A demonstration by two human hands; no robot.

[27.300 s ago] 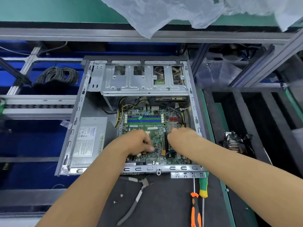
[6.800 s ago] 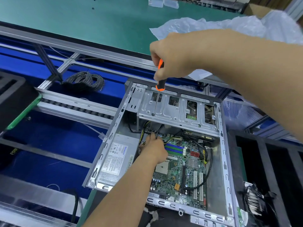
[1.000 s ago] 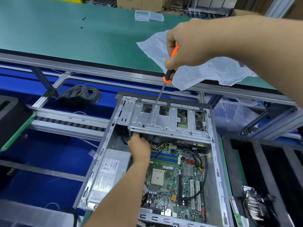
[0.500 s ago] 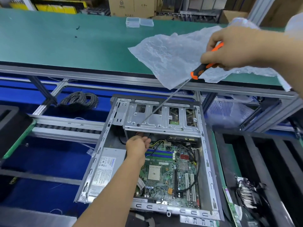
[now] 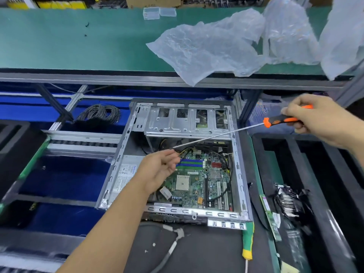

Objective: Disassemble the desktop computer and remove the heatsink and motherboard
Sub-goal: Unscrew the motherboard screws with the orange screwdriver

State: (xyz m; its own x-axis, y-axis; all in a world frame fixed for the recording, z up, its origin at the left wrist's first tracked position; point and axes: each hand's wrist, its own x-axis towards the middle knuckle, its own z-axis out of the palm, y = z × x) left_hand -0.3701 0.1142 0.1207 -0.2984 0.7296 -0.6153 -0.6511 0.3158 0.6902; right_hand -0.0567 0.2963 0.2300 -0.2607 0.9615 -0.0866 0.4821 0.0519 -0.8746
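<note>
Head view: I take the open computer case point(image 5: 239, 174) as my landmark. The motherboard point(image 5: 199, 180) lies flat inside it, not yet lifted out; the heatsink point(image 5: 289, 201) rests on the tray well right of the case. My right hand point(image 5: 323, 119), right of the case, grips the orange screwdriver point(image 5: 279, 121). My left hand point(image 5: 159, 170), over the board's left edge, pinches at its tip point(image 5: 172, 148). I'd pick off any screw cleanly, then reseat squarely on the next one.

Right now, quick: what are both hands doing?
Left hand: fingertips pinch the tip of the long metal shaft.
Right hand: grips the orange-and-black-handled screwdriver.
</note>
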